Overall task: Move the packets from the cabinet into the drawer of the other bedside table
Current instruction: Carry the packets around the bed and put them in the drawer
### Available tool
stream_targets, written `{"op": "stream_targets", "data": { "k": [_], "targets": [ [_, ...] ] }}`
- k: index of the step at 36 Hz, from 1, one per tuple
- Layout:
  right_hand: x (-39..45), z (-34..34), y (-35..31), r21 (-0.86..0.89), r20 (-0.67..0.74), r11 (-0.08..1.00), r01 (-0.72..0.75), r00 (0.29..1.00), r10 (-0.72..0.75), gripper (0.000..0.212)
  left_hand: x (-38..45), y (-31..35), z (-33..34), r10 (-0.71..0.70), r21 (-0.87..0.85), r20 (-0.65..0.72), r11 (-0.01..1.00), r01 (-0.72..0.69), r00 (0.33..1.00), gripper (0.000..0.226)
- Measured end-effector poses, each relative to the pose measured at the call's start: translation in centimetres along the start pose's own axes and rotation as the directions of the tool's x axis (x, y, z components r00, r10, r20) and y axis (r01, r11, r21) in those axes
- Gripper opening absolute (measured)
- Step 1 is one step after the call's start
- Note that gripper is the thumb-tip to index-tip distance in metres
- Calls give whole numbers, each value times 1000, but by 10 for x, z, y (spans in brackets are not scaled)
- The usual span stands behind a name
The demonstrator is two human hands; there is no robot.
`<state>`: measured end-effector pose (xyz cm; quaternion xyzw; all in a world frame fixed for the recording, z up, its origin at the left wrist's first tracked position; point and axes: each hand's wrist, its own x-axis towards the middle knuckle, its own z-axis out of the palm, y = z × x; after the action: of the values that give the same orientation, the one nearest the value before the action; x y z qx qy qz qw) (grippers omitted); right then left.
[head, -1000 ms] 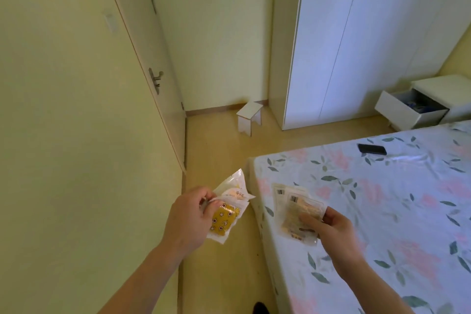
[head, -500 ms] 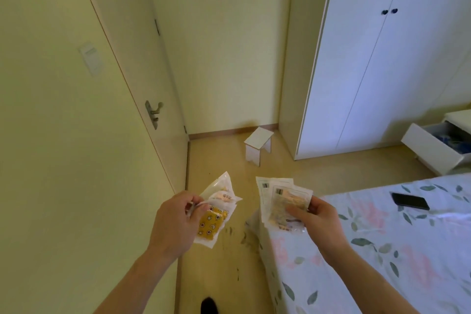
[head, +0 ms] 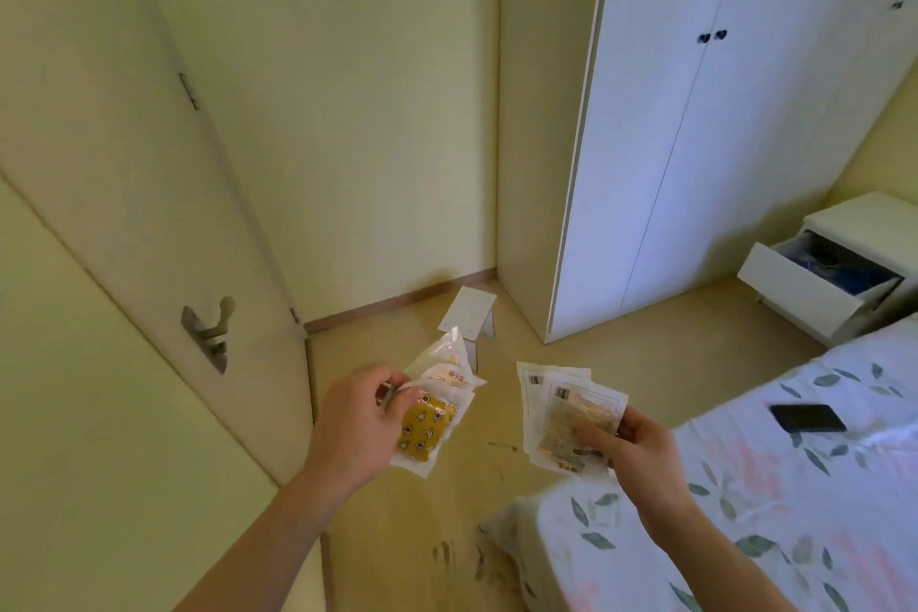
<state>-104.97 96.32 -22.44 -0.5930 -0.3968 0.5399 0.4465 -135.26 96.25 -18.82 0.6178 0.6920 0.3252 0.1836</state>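
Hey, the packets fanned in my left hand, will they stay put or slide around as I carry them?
The packets look like glossy film, so they may slip against each other. The left hand pinches only one edge, and they splay loosely, so they probably flop. They seem thin and light.

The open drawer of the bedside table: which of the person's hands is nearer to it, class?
Right. The right hand, holding clear packets, is at the bed's corner, below-left of the open drawer. The left hand, holding yellow-patterned packets, is farther left, beside the door.
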Motion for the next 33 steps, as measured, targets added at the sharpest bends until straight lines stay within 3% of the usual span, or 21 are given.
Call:
{"op": "stream_targets", "data": {
  "k": [5, 9, 19, 25, 33],
  "targets": [
    [71, 16, -5, -47, -44, 998, -45, 998, 42, 26, 87, -10, 20, 31, -5, 74, 1000, -31, 997, 13],
    [134, 36, -17, 68, -84, 996, -66, 994, 71, 26, 160, -17, 35, 52, -30, 87, 998, -49, 995, 12],
    [283, 75, -60, 120, -120, 989, -88, 987, 102, 22, 330, -20, 61, 69, -33, 142, 997, -65, 988, 15],
    [342, 49, -86, 161, -235, 986, -49, 968, 86, 22, 420, 15, 112, 162, -86, 208, 985, -147, 964, 19],
    [418, -13, -103, 249, -451, 968, 22, 887, 96, 21, 530, 67, 209, 323, -176, 339, 944, -277, 884, 24]
  ]
}}
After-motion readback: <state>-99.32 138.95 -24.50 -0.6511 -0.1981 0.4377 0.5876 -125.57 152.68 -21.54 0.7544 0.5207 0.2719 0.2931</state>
